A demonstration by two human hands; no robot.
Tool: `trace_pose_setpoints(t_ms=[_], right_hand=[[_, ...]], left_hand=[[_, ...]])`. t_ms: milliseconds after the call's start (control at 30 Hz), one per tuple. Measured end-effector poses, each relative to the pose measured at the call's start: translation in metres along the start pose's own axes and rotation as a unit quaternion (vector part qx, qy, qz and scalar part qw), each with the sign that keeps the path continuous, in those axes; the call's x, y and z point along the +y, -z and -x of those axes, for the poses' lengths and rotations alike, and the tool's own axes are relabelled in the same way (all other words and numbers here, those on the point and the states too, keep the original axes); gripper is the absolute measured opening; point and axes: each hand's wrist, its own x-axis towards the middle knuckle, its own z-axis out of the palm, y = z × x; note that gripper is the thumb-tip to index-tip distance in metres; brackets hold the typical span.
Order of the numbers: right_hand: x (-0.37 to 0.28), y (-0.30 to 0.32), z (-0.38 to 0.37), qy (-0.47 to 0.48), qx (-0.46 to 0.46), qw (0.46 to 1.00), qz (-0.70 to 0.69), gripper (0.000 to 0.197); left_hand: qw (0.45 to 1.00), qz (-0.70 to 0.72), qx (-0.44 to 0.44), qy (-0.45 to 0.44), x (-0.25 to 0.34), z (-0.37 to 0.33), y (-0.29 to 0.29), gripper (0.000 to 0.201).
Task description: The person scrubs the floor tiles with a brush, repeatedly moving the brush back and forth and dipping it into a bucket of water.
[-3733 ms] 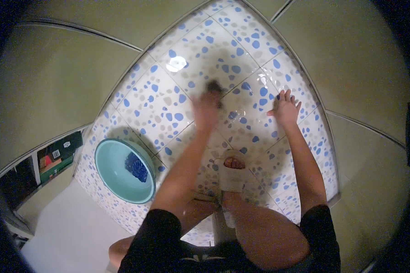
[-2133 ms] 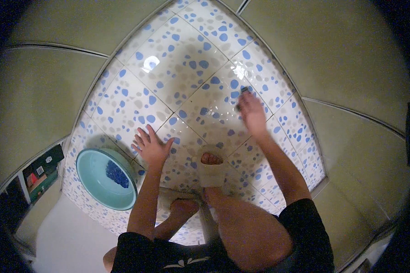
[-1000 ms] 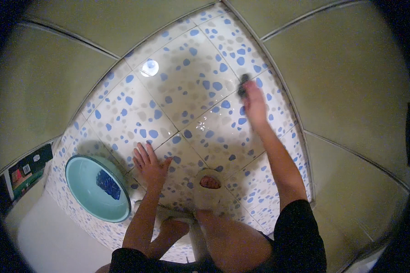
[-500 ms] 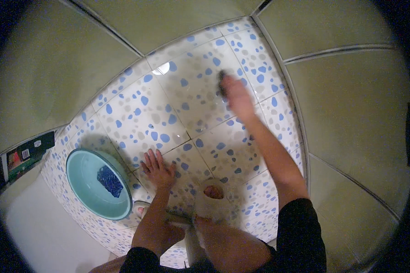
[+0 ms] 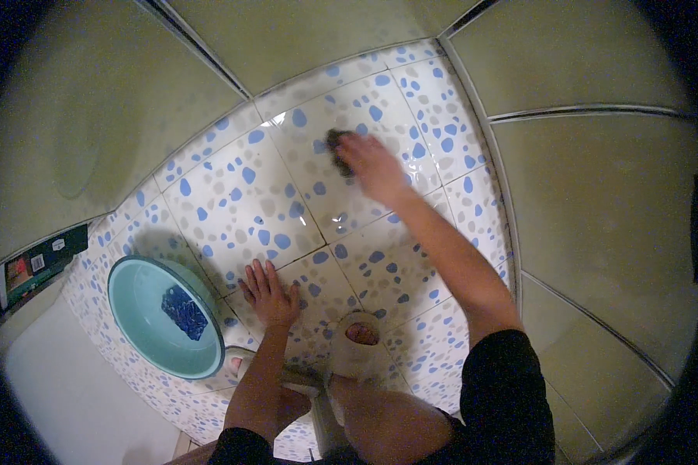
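Against the wet tiled floor (image 5: 267,203), white with blue and grey blotches, my right hand (image 5: 376,172) presses a dark, ragged-edged scrubbing pad (image 5: 338,151). Motion smears that hand, and its palm covers part of the pad. Nearer to me, my left hand (image 5: 273,298) lies flat on the tiles with fingers spread and nothing in it. Left of it stands a round turquoise basin (image 5: 132,322), which holds a crumpled blue patterned cloth or packet (image 5: 184,313).
Green-tinted panels (image 5: 589,186) with metal-looking trim rise around the floor's far and right edges. My slippered foot (image 5: 355,333) is between my arms. A dark green box (image 5: 43,267) and a pale smooth surface (image 5: 77,380) are at the left.
My right hand has swept the dark pad leftward across the tiles, slightly toward me. My left hand stays in place on the floor.
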Motion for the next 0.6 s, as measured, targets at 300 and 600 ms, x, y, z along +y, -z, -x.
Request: trace_pose_setpoints(t_ms=[300,600], right_hand=[[0.150,0.050,0.022,-0.458,0.035,0.858,0.231,0.049],[0.049,0.028,-0.021,0.033,-0.023,0.998,0.048,0.046]], left_hand=[[1.000,0.018,0.002,0.006,0.008,-0.005,-0.003,0.078],[0.999,0.017,0.036,-0.008,-0.001,-0.003,-0.006,0.075]])
